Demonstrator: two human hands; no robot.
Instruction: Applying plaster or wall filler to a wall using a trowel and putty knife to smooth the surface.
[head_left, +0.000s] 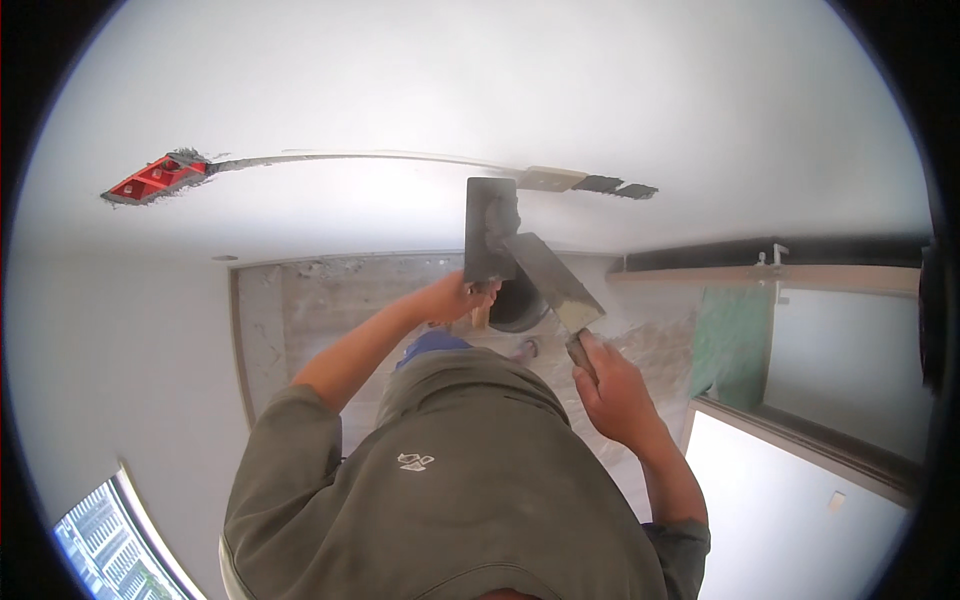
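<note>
My left hand is closed at the lower end of a flat, rectangular plastering trowel, its grey plate raised before the wall. Wet grey mortar clings along the right side of that plate. In my right hand is a trowel with a long, tapering blade, gripped by its handle. The blade slants up to the left, and its tip meets the mortar at the plate's right edge. Below the two tools a black bucket shows partly on the floor.
Across the white wall runs a thin grey filled groove. It links red recessed boxes at left with a beige plate and dark patches. A window lies lower left; a green panel and framed opening stand right.
</note>
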